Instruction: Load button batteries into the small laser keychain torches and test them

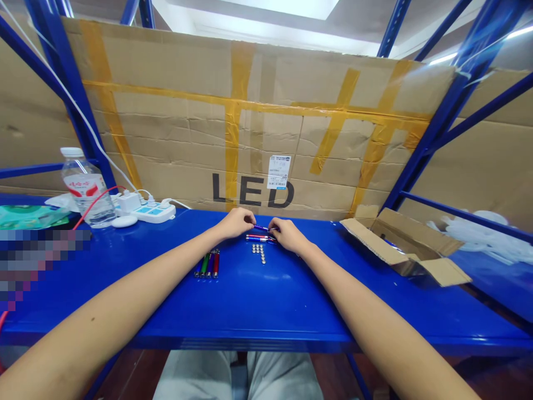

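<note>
Out over the blue table, my left hand (238, 223) pinches the left end of a slim, shiny blue-purple metal tube (261, 228) that looks like a small penlight. The fingers of my right hand (287, 234) close on its right end. Just below it lie a red-and-blue tube (256, 238) and part of another, partly covered by my right hand. Several silver button cells (258, 249) sit in short rows nearer me. To their left, beside my left forearm, several similar tubes (207, 265) in green, red and darker colours lie side by side.
An open cardboard box (375, 244) stands at the right with a dark item inside. At the back left are a white power strip (154, 211) and a plastic bottle (88, 191). A large cardboard sheet (187, 139) marked LED closes off the table's back.
</note>
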A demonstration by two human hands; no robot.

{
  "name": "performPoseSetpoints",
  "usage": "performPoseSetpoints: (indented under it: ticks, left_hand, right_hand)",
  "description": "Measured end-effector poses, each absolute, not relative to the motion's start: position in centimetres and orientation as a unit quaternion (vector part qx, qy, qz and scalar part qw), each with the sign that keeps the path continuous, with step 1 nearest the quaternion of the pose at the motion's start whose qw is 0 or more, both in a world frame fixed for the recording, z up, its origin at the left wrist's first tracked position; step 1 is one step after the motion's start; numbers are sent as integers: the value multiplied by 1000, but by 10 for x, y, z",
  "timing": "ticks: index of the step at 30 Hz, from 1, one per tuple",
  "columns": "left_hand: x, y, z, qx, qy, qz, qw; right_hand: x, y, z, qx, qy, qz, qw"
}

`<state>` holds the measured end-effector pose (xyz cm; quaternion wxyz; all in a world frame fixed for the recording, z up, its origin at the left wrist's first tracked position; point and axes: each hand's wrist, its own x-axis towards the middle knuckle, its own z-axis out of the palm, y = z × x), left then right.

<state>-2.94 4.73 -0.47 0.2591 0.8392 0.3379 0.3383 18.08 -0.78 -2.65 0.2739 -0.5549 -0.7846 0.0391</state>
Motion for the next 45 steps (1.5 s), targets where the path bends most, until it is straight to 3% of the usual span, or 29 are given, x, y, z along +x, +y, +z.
performPoseSetpoints:
  ticks: [8,29,45]
  left_hand:
    - [-32,55,-12,829,343,320,303]
    - [-36,51,-10,861,346,243,282]
    - [-36,45,-6,893,297,195,277]
  right_hand:
    - [186,-10,-24,-562,-789,40,246]
    - [185,-24,-15,-535,-822,45,193]
    - [183,-25,-17,-522,-819,71,226]
